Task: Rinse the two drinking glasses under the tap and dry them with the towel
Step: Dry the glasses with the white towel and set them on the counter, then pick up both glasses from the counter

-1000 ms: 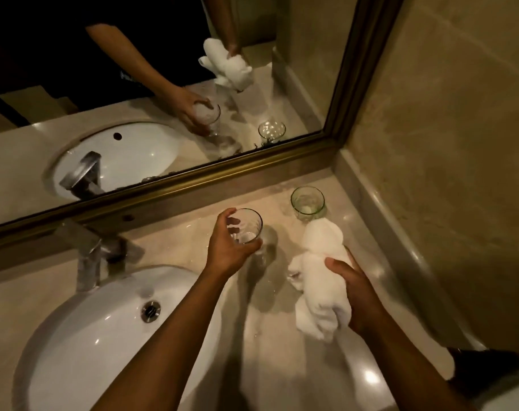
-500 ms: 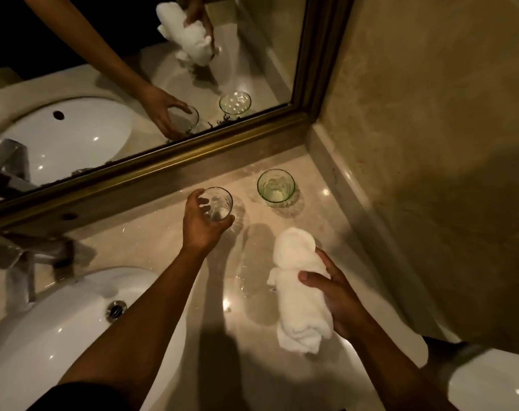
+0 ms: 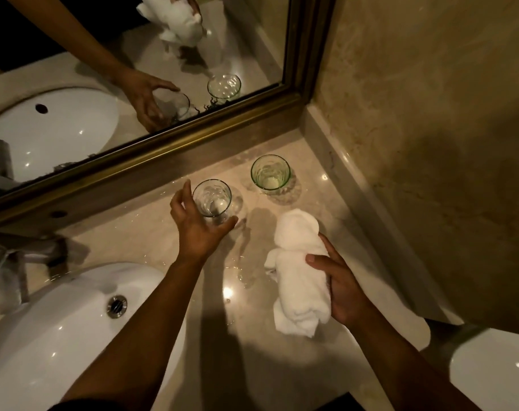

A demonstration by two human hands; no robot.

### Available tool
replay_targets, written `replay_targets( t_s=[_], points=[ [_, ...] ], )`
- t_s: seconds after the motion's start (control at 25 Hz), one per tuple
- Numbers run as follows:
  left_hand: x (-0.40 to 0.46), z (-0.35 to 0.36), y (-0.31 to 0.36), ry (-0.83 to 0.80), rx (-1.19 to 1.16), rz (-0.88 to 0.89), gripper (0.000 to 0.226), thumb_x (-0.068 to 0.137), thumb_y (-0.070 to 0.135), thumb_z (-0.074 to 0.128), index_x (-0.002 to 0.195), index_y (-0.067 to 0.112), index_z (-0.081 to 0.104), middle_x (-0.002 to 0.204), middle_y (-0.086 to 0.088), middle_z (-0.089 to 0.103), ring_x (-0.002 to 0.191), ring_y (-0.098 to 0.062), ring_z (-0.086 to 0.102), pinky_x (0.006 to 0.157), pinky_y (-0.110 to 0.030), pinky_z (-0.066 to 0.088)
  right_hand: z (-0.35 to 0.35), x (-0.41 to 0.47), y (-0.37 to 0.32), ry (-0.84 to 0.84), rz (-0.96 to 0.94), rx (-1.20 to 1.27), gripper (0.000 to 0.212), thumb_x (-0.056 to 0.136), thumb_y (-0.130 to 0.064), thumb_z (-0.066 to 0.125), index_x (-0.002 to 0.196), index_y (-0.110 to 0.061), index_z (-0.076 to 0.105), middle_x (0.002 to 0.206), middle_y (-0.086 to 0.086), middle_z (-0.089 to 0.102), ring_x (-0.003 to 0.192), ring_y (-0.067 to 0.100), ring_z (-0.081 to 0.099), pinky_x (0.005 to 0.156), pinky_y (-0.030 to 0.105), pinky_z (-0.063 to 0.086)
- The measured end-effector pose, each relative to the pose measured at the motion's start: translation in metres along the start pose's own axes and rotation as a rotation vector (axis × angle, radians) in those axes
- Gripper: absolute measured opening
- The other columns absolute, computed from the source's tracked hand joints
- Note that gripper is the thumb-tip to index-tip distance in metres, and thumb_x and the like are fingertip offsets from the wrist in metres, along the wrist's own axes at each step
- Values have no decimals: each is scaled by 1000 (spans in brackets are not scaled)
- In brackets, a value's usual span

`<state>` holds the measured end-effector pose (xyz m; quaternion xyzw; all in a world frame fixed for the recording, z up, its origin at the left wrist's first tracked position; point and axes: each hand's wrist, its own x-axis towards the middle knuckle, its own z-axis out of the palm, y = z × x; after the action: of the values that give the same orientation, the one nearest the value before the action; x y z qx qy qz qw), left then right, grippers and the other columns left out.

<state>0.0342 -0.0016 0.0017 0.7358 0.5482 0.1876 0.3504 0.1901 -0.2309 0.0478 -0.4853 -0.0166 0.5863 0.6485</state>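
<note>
A: Log the surroundings first, biggest item down.

B: Polished marble counter filled the centre of the frame, glossy, with what looked like water spots, though the dim light made that uncertain. White oval basin at lower left, smooth glazed ceramic, chrome tap at the left edge. Brass-toned framed mirror ran across the upper left.

A: Task items?

B: Towel, white terry, rolled into a soft bundle, at centre right. Right hand was closed around its side. Near glass, clear, faceted wall, stood upright on the counter at centre. Left hand curled around its base, fingers loosening or just touching; a firm grip could not be confirmed. Far glass, green-tinted, stood upright just right of it, apart, nearer the mirror.

A: Step?

B: Judged as late drying: both glasses were set down by the mirror, towel in hand. Next move called for releasing the near glass cleanly, smooth wet glass slips, and either wiping the far glass or putting the towel down.
</note>
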Motion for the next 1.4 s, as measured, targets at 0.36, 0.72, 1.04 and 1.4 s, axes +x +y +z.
replay_targets(
  t_s=[0.36, 0.72, 1.04, 1.4],
  points=[
    [-157, -21, 70, -540, -594, -297, 46, 82, 42, 76, 93, -1, 62, 81, 0, 69, 74, -11, 64, 64, -23, 51, 10, -23, 29, -75, -56, 155, 58, 78, -12, 54, 134, -23, 59, 132, 9, 63, 119, 33, 59, 92, 41, 54],
    [-176, -79, 64, -802, -1221, -542, 61, 59, -10, 48, 117, 0, 67, 105, -21, 73, 97, -38, 70, 85, -46, 59, 35, -66, 47, 85, -5, 249, 40, 99, -46, 44, 116, -22, 71, 115, 8, 72, 100, 21, 72, 75, 33, 60],
    [-155, -46, 34, -890, -1048, -559, 92, 62, -22, 52, 142, 23, 49, 134, -14, 66, 119, -34, 66, 86, -49, 59, -1, -78, 21, -2, 201, 75, 90, 42, -56, 94, 118, -14, 71, 119, 14, 72, 104, 30, 71, 74, 40, 61],
    [-152, 19, 8, -703, -74, -312, 25, 87, 11, 66, 111, 17, 67, 108, -4, 74, 97, -22, 71, 89, -46, 60, -79, -9, -1, 325, -89, -967, 94, 74, -21, 84, 151, -28, 31, 141, 5, 52, 126, 27, 53, 106, 51, 44]
  ],
)
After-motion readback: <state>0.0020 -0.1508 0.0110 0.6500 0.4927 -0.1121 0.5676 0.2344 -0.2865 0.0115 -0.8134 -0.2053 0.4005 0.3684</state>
